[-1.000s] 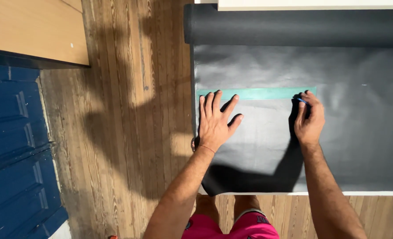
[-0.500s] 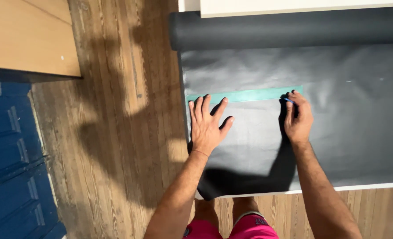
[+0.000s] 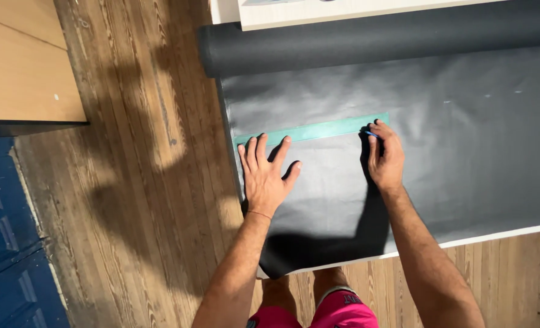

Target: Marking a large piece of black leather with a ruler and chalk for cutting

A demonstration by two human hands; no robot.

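Left hand (image 3: 264, 179) flat by ruler (image 3: 311, 130), right hand (image 3: 385, 158) marking

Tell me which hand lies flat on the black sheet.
The left hand, fingers spread flat beside the green ruler; the right hand pinches a small blue marker.

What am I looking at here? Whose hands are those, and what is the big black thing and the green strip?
The camera sits on a person's head and looks down, so you see their own two arms. The big black thing is a black sheet spread over a white table; the rest is still wound up in a roll at the far edge. The left hand lies flat, fingers spread, pressing on a long green ruler. The right hand pinches a small blue marking tool at the ruler's other end. Below is a wooden floor.
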